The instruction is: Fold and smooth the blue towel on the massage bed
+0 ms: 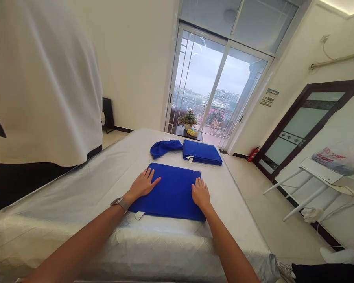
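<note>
A neatly folded blue towel [168, 192] lies flat at twelve o'clock on the plastic-covered bed [171, 251], a white tag [139, 215] at its near edge. The left hand [143, 184] and right hand [200, 193] rest open on it, palms down.

Single head-worn cam, aimed forward and down along the mattress [153, 251] toward the glass balcony door [215, 90]. Wide lens, edges visibly bowed. Sits close above the left hand [143, 184] and right hand [200, 192], both in the lower middle of frame. Co-worker's white shirt [38, 86] is very near the lens, filling the frame's left side.
</note>
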The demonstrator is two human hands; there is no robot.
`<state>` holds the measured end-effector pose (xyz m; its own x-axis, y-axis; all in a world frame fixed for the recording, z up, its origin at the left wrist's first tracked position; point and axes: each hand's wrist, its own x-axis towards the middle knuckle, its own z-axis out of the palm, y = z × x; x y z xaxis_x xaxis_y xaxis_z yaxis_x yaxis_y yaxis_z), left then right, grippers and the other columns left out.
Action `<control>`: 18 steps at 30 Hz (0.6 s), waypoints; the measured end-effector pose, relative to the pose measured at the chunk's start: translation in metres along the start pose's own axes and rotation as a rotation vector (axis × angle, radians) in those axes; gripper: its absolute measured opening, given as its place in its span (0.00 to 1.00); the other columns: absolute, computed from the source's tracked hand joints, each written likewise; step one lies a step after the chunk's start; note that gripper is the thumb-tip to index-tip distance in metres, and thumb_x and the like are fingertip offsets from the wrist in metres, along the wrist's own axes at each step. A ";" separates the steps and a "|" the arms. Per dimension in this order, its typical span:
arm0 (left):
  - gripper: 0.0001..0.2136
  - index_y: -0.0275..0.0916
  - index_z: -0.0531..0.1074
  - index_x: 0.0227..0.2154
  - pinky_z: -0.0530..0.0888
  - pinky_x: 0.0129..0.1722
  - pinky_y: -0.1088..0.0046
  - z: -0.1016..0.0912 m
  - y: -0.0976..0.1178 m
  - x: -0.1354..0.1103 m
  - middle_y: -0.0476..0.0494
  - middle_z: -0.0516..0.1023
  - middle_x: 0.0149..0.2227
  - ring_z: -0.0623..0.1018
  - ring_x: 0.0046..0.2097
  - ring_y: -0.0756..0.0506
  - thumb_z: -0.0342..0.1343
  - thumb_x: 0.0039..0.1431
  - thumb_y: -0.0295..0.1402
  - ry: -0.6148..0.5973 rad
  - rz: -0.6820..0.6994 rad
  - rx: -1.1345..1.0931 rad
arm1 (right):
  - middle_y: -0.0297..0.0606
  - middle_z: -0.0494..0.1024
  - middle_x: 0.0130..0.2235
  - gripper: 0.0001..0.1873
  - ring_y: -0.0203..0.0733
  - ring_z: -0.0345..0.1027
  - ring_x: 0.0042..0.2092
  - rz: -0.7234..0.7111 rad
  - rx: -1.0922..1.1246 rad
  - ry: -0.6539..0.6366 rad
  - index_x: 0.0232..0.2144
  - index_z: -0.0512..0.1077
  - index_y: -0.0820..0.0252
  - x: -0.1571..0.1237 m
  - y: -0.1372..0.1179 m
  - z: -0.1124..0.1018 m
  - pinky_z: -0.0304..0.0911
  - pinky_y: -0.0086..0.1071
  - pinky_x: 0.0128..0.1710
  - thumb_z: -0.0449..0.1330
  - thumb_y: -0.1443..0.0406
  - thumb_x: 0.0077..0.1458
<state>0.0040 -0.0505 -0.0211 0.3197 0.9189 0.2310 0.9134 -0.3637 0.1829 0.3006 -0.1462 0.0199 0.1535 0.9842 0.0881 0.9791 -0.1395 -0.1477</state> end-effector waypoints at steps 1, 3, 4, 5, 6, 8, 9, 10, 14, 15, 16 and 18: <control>0.45 0.24 0.53 0.68 0.53 0.68 0.56 0.001 0.000 0.000 0.24 0.53 0.70 0.54 0.71 0.33 0.27 0.64 0.61 0.004 0.004 0.003 | 0.47 0.48 0.72 0.35 0.47 0.38 0.73 -0.001 0.012 -0.022 0.70 0.49 0.74 -0.006 0.001 0.001 0.35 0.43 0.70 0.35 0.57 0.69; 0.45 0.24 0.53 0.67 0.53 0.68 0.55 0.001 0.000 0.000 0.24 0.54 0.70 0.54 0.71 0.34 0.27 0.64 0.61 0.011 0.006 0.008 | 0.47 0.47 0.72 0.35 0.47 0.37 0.73 -0.007 0.032 -0.050 0.70 0.47 0.74 -0.016 0.002 0.005 0.36 0.43 0.70 0.35 0.55 0.69; 0.45 0.24 0.53 0.67 0.53 0.68 0.55 0.000 0.000 -0.001 0.24 0.54 0.70 0.54 0.71 0.34 0.27 0.65 0.60 0.011 0.007 0.013 | 0.46 0.46 0.72 0.35 0.46 0.36 0.73 -0.006 0.038 -0.056 0.70 0.47 0.73 -0.019 0.002 0.006 0.36 0.42 0.70 0.35 0.55 0.70; 0.44 0.24 0.53 0.67 0.53 0.68 0.55 -0.002 0.000 -0.002 0.25 0.54 0.70 0.54 0.71 0.34 0.27 0.65 0.60 0.009 0.007 0.022 | 0.46 0.45 0.72 0.35 0.46 0.36 0.73 -0.002 0.043 -0.058 0.70 0.46 0.73 -0.021 0.002 0.008 0.35 0.42 0.70 0.34 0.56 0.70; 0.44 0.24 0.54 0.67 0.54 0.68 0.55 -0.004 0.000 -0.003 0.25 0.55 0.69 0.54 0.71 0.34 0.27 0.65 0.59 0.011 0.004 0.035 | 0.45 0.45 0.72 0.35 0.45 0.35 0.73 0.004 0.048 -0.060 0.71 0.46 0.73 -0.023 0.001 0.009 0.35 0.41 0.70 0.34 0.56 0.70; 0.44 0.22 0.55 0.67 0.52 0.68 0.54 -0.012 0.003 -0.005 0.23 0.54 0.69 0.53 0.71 0.34 0.27 0.65 0.59 0.054 0.012 0.076 | 0.45 0.45 0.73 0.35 0.44 0.35 0.73 0.016 0.060 -0.064 0.71 0.45 0.72 -0.024 0.000 0.009 0.34 0.41 0.70 0.35 0.56 0.70; 0.44 0.21 0.55 0.66 0.51 0.68 0.54 -0.015 0.006 -0.006 0.23 0.53 0.70 0.52 0.71 0.33 0.28 0.66 0.58 0.094 0.030 0.098 | 0.45 0.45 0.73 0.35 0.44 0.35 0.73 0.019 0.067 -0.063 0.71 0.45 0.72 -0.024 -0.001 0.009 0.34 0.41 0.70 0.35 0.56 0.70; 0.43 0.21 0.55 0.66 0.50 0.69 0.54 -0.019 0.012 -0.007 0.22 0.53 0.70 0.51 0.72 0.34 0.28 0.66 0.58 0.138 0.057 0.117 | 0.44 0.45 0.73 0.35 0.44 0.35 0.73 0.021 0.073 -0.060 0.71 0.45 0.72 -0.023 -0.001 0.009 0.33 0.40 0.70 0.35 0.56 0.70; 0.41 0.24 0.59 0.65 0.51 0.69 0.57 -0.020 0.065 -0.008 0.26 0.58 0.68 0.54 0.71 0.36 0.27 0.67 0.56 0.177 0.204 0.087 | 0.44 0.46 0.72 0.35 0.43 0.36 0.73 0.023 0.093 -0.038 0.71 0.46 0.71 -0.023 -0.001 0.008 0.33 0.40 0.70 0.35 0.56 0.70; 0.40 0.26 0.61 0.65 0.52 0.69 0.58 -0.016 0.085 -0.008 0.28 0.60 0.68 0.56 0.71 0.36 0.27 0.68 0.56 0.150 0.249 0.060 | 0.44 0.46 0.72 0.34 0.43 0.36 0.73 0.022 0.093 -0.034 0.71 0.46 0.72 -0.024 0.000 0.009 0.33 0.40 0.70 0.35 0.57 0.70; 0.39 0.28 0.61 0.65 0.53 0.68 0.59 -0.012 0.107 -0.007 0.29 0.61 0.68 0.57 0.70 0.37 0.27 0.68 0.55 0.118 0.302 0.030 | 0.44 0.46 0.72 0.34 0.43 0.36 0.73 0.016 0.090 -0.032 0.71 0.46 0.72 -0.024 0.000 0.009 0.34 0.40 0.70 0.35 0.57 0.70; 0.36 0.31 0.61 0.65 0.53 0.68 0.61 -0.001 0.149 -0.007 0.32 0.61 0.68 0.58 0.70 0.39 0.27 0.69 0.53 0.060 0.411 -0.029 | 0.44 0.46 0.72 0.34 0.43 0.36 0.73 -0.004 0.071 -0.033 0.71 0.46 0.72 -0.025 0.003 0.009 0.33 0.39 0.70 0.35 0.59 0.69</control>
<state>0.1374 -0.1108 0.0053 0.6398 0.6864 0.3457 0.7052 -0.7032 0.0910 0.2982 -0.1704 0.0083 0.1444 0.9879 0.0560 0.9675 -0.1291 -0.2172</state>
